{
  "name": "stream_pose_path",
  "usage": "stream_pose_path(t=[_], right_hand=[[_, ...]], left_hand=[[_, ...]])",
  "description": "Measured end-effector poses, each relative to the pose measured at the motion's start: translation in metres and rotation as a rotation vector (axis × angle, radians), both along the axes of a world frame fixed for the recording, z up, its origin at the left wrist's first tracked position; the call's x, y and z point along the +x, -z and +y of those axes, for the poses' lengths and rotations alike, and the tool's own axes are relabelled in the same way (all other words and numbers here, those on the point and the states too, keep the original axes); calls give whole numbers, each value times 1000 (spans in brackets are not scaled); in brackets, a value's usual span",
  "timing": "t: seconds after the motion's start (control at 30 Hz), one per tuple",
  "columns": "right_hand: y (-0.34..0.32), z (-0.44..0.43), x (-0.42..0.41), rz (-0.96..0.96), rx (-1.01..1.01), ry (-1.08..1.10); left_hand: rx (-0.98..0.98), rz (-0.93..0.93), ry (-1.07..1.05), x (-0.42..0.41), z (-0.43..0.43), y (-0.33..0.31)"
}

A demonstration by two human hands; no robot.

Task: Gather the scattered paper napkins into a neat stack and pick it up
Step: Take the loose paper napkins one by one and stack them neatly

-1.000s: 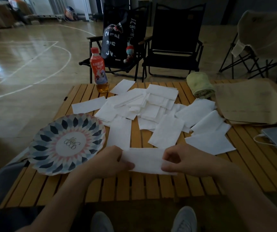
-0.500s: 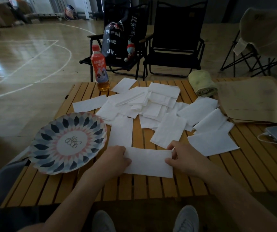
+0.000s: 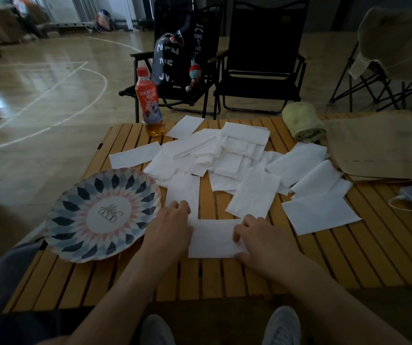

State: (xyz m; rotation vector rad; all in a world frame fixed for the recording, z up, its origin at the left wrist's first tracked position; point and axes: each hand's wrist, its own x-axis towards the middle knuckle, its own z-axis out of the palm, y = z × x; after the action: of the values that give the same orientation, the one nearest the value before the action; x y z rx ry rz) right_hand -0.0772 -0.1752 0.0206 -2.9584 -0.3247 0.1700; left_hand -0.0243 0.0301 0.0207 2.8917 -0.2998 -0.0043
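Change from half a second ago: the left hand (image 3: 172,227) has slid forward off the flat napkin (image 3: 212,239) just right of the plate (image 3: 75,195), fingers now bent over the bottom edge of the upright napkin (image 3: 183,188) beyond. Whether it pinches, I cannot tell. The right hand (image 3: 262,240) stays on the flat napkin's far side from the plate, fingers loosely bent and pressing down, thumb at the near corner. The scattered napkins (image 3: 224,155) lie untouched beyond and right of the plate. It's a slatted wooden table (image 3: 349,257); the bottle (image 3: 149,103) stands behind the plate, black folding chairs (image 3: 262,58) farther back, and there's a lined court floor (image 3: 38,95).
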Motion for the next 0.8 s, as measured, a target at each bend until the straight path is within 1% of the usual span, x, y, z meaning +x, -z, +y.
stream_pose_path(t=[0.1,0.17,0.2,0.27,0.33,0.43,0.5,0.6,0.7,0.73,0.8], right_hand=[[-1,-6,0,25,-23,19],[-2,-11,-1,38,-25,36],[-3,-13,-1,42,-27,42],[-4,-16,-2,47,-13,46],[-6,-18,0,47,56,66],[-11,-19,4,29,210,110],[-14,-17,7,48,346,146],[-20,-8,10,142,589,193],[-27,2,11,259,871,201],[-27,4,11,266,934,211],[-25,4,11,221,968,253]], left_hand=[[159,-34,67,8,2,5],[197,-20,92,12,1,8],[179,-20,75,13,0,8],[107,-24,21,14,-1,6],[53,-50,-21,14,-3,3],[-94,-125,-108,11,-8,-6],[-222,-125,-132,8,-13,-11],[-444,19,-108,1,-22,-16],[-565,158,-18,-4,-29,-14],[-599,208,8,-5,-30,-14],[-673,311,53,-8,-31,-14]])
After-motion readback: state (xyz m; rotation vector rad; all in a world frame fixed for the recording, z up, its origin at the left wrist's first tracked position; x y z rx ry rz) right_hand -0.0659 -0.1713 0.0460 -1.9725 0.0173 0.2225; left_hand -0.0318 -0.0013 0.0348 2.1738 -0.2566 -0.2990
